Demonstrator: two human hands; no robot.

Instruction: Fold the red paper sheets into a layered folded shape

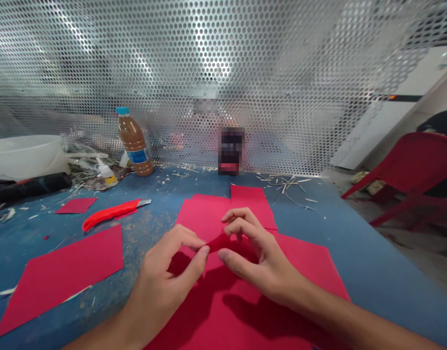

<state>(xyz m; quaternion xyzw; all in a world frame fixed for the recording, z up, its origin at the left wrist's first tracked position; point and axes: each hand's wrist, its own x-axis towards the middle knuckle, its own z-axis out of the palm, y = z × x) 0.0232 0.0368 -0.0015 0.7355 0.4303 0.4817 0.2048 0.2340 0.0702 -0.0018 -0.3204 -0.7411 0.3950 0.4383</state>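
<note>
Thumb and forefinger of my left hand (175, 267) pinch the end of a small red piece (218, 241) at the middle of the view. At the piece's other end is my right hand (258, 253), its fingers curved and apart, the thumb below; whether it touches the piece is hard to tell. Under both hands lie large overlapping red sheets (307, 260), with shadows cast on them. A smaller red rectangle (250, 204) rests at their far edge.
On the blue table (369, 277) a red cutter (114, 214) with its blade out lies left, near a red sheet (70, 274) and a small red scrap (76, 205). Behind are a brown bottle (134, 141), glue bottle (106, 172), white tub (29, 155) and perforated metal panel (172, 63).
</note>
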